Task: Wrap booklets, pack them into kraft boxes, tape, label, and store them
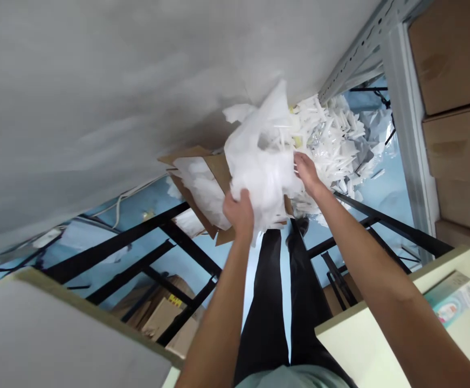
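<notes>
Both of my hands grip a bunch of white foam sheets, crumpled and partly blurred, held above the floor between two tables. My left hand closes on its lower left edge, thumb on top. At the right edge, my right hand pinches the sheets with curled fingers. Just left of the bunch stands an open cardboard box with white sheets inside. Behind my right hand lies a big heap of white scraps. How many sheets I hold I cannot tell.
White tabletops flank me, left and right, with black metal frames. A small printed packet lies on the right one. Stacked cartons fill a metal rack. A pale wall rises ahead; cables run along its base.
</notes>
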`<control>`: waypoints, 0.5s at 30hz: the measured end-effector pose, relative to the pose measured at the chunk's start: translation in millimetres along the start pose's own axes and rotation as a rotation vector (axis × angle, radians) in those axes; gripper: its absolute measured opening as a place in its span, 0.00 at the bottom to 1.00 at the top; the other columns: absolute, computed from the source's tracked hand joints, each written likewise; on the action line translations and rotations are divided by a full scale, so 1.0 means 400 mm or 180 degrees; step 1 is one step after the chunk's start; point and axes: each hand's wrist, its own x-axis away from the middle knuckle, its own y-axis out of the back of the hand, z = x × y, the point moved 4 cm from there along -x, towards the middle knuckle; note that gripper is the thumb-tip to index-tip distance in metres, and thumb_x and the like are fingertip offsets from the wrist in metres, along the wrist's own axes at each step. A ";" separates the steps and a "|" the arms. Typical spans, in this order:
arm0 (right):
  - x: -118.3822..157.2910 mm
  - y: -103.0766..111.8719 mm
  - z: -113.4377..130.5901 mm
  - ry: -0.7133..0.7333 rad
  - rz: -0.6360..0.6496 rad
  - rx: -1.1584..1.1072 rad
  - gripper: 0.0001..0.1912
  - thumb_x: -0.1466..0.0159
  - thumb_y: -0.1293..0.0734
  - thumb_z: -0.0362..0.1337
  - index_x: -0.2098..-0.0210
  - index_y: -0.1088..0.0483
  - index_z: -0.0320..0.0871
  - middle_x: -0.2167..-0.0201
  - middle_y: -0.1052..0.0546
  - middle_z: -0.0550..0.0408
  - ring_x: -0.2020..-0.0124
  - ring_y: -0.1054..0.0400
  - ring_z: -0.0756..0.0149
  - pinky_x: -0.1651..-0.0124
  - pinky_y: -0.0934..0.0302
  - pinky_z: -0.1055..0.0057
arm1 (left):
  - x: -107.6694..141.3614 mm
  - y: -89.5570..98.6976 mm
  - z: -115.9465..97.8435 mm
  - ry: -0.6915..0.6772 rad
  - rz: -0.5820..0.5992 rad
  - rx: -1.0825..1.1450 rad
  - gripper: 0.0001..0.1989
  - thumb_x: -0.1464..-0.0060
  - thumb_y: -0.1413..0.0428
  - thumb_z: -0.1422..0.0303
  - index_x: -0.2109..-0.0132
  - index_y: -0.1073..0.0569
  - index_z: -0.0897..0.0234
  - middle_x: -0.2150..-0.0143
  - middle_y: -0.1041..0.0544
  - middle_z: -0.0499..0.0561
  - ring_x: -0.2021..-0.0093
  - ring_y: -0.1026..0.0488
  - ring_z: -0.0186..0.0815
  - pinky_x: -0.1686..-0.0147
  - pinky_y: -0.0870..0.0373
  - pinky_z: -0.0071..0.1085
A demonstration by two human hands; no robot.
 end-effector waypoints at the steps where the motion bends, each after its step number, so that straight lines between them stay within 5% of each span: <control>1: 0.020 -0.003 -0.014 -0.0006 0.0008 0.0219 0.25 0.28 0.32 0.56 0.40 0.24 0.48 0.47 0.17 0.49 0.47 0.21 0.57 0.40 0.26 0.57 | 0.049 -0.004 0.046 0.0258 0.0058 -0.0276 0.17 0.35 0.45 0.58 0.49 0.20 0.64 0.50 0.15 0.62 0.43 0.18 0.55 0.38 0.24 0.48; 5: 0.095 -0.030 -0.092 0.0288 0.0314 0.1400 0.31 0.26 0.32 0.50 0.28 0.30 0.46 0.35 0.21 0.42 0.38 0.23 0.50 0.30 0.31 0.51 | 0.131 -0.080 0.189 0.0874 0.0860 -0.0907 0.11 0.37 0.40 0.61 0.55 0.20 0.64 0.52 0.15 0.67 0.41 0.20 0.62 0.38 0.26 0.53; 9: 0.157 -0.071 -0.171 0.0705 0.1004 0.2614 0.36 0.28 0.29 0.44 0.23 0.35 0.42 0.26 0.31 0.35 0.28 0.30 0.42 0.25 0.36 0.48 | 0.074 -0.149 0.249 0.0853 0.1041 -0.0788 0.11 0.40 0.37 0.67 0.52 0.22 0.68 0.52 0.16 0.68 0.42 0.19 0.59 0.39 0.25 0.50; 15: 0.182 -0.109 -0.242 0.0390 0.1427 0.3301 0.45 0.29 0.28 0.38 0.17 0.47 0.43 0.22 0.37 0.34 0.31 0.28 0.40 0.29 0.32 0.47 | 0.000 -0.169 0.283 0.0647 0.1078 -0.0447 0.39 0.44 0.31 0.69 0.28 0.33 0.69 0.46 0.17 0.59 0.43 0.19 0.49 0.37 0.24 0.43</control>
